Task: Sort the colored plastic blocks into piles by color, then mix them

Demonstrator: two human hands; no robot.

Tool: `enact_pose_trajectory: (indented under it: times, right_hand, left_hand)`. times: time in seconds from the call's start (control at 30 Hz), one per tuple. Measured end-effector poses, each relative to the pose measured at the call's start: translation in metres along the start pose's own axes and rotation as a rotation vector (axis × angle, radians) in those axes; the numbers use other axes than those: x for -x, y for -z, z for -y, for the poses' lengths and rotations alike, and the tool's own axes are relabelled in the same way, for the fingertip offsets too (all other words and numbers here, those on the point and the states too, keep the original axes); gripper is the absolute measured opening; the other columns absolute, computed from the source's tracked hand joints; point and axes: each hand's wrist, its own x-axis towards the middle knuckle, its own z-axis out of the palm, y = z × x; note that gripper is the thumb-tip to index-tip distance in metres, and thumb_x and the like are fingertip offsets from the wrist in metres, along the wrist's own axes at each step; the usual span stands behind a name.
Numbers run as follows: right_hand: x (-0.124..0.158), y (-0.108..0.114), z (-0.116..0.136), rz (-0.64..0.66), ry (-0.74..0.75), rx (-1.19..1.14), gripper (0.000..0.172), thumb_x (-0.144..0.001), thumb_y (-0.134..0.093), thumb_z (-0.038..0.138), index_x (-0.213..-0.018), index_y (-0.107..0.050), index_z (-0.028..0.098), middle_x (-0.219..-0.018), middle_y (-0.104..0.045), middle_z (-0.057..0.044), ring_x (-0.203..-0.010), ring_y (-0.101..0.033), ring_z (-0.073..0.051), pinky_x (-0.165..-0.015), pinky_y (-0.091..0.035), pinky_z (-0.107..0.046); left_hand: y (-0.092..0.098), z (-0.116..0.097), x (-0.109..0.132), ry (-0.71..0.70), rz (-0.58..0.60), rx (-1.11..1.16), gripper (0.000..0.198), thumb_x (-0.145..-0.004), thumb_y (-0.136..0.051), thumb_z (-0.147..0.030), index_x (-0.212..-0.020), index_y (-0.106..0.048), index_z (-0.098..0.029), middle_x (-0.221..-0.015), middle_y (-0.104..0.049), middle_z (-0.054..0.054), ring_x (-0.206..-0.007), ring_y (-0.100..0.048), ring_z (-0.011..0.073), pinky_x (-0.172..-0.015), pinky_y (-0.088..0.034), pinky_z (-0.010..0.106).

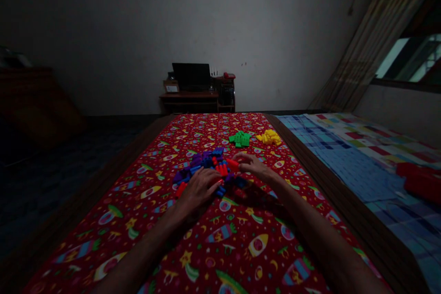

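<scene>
A mixed pile of blue, purple and red toy building blocks lies on the red printed cloth, with purple blocks (pixel 200 160) and blue blocks (pixel 217 151) at its back. My right hand (pixel 253 166) pinches a red block (pixel 233 164) at the right side of the pile. Over the pile's front, my left hand (pixel 201 184) is bent, its fingertips closed around a small red piece that is mostly hidden. More red blocks (pixel 223 170) sit between the two hands. Another red block (pixel 181 189) lies left of my left hand, against its edge.
Behind the pile are a group of green blocks (pixel 240 138) and a group of yellow blocks (pixel 269 137). The red cloth (pixel 220 239) has brown borders. A plaid-covered surface (pixel 347 170) is to the right; a desk with a monitor (pixel 191 76) stands by the wall.
</scene>
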Motion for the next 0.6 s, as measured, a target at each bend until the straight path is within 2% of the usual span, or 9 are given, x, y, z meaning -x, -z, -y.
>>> enact_pose_trajectory:
  times: [0.1,0.2,0.27,0.33,0.4,0.47,0.53,0.6]
  right_hand:
    - [0.005,0.041,-0.006,-0.310,-0.067,0.356,0.028,-0.079,-0.054,0.030,-0.103,-0.061,0.017,-0.087,-0.067,-0.004,-0.076,-0.061,-0.017,-0.064,-0.045,-0.024]
    - [0.020,0.079,-0.022,-0.599,-0.225,0.786,0.033,-0.084,-0.048,0.024,-0.114,-0.060,0.014,-0.093,-0.069,-0.010,-0.084,-0.064,-0.021,-0.070,-0.044,-0.027]
    - [0.032,0.096,-0.037,-0.665,-0.323,0.985,0.036,-0.087,-0.045,0.022,-0.118,-0.059,0.012,-0.098,-0.070,-0.015,-0.090,-0.064,-0.024,-0.075,-0.043,-0.029]
    - [0.040,0.106,-0.050,-0.650,-0.401,1.086,0.035,-0.088,-0.044,0.019,-0.118,-0.060,0.011,-0.103,-0.070,-0.016,-0.094,-0.065,-0.025,-0.079,-0.043,-0.030]
    - [0.042,0.108,-0.058,-0.633,-0.450,1.117,0.035,-0.087,-0.045,0.016,-0.118,-0.062,0.011,-0.107,-0.069,-0.016,-0.099,-0.064,-0.025,-0.083,-0.043,-0.031]
    - [0.037,0.104,-0.058,-0.665,-0.433,1.115,0.038,-0.086,-0.047,0.016,-0.120,-0.062,0.011,-0.113,-0.068,-0.018,-0.105,-0.062,-0.027,-0.088,-0.043,-0.034]
    - [0.028,0.091,-0.050,-0.703,-0.323,1.069,0.039,-0.086,-0.048,0.017,-0.122,-0.062,0.010,-0.119,-0.065,-0.019,-0.111,-0.059,-0.028,-0.093,-0.043,-0.037]
    - [0.016,0.067,-0.037,-0.640,-0.132,0.940,0.037,-0.088,-0.049,0.020,-0.120,-0.064,0.011,-0.119,-0.066,-0.018,-0.111,-0.060,-0.027,-0.095,-0.044,-0.037]
  left_hand:
    - [0.004,-0.002,0.002,-0.009,0.028,-0.035,0.026,-0.092,-0.052,-0.035,-0.112,-0.064,-0.023,-0.111,-0.068,0.007,-0.104,-0.061,0.0234,-0.095,-0.044,0.041]
    - [0.005,-0.006,0.004,0.004,0.035,-0.055,0.026,-0.092,-0.052,-0.033,-0.113,-0.064,-0.024,-0.109,-0.068,0.007,-0.102,-0.061,0.0234,-0.092,-0.045,0.038]
    - [0.005,-0.007,0.003,0.021,0.008,-0.038,0.027,-0.093,-0.049,-0.032,-0.115,-0.064,-0.025,-0.110,-0.069,0.007,-0.101,-0.062,0.0230,-0.091,-0.046,0.037]
    - [0.006,-0.006,0.002,0.082,-0.049,-0.006,0.031,-0.093,-0.048,-0.034,-0.119,-0.062,-0.025,-0.111,-0.070,0.007,-0.100,-0.064,0.0232,-0.089,-0.047,0.036]
    - [0.006,-0.004,-0.001,0.186,-0.124,0.052,0.036,-0.093,-0.045,-0.036,-0.124,-0.059,-0.024,-0.112,-0.070,0.008,-0.097,-0.067,0.0233,-0.086,-0.050,0.035]
    - [0.008,-0.003,-0.004,0.290,-0.186,0.135,0.040,-0.093,-0.043,-0.037,-0.128,-0.056,-0.023,-0.107,-0.073,0.008,-0.090,-0.069,0.0229,-0.079,-0.052,0.034]
    - [0.011,-0.004,-0.007,0.375,-0.237,0.232,0.044,-0.091,-0.044,-0.039,-0.129,-0.055,-0.020,-0.096,-0.075,0.007,-0.082,-0.071,0.0223,-0.073,-0.053,0.032]
    - [0.013,-0.008,-0.010,0.433,-0.269,0.340,0.047,-0.089,-0.047,-0.040,-0.131,-0.053,-0.018,-0.088,-0.076,0.006,-0.078,-0.071,0.0219,-0.070,-0.054,0.030]
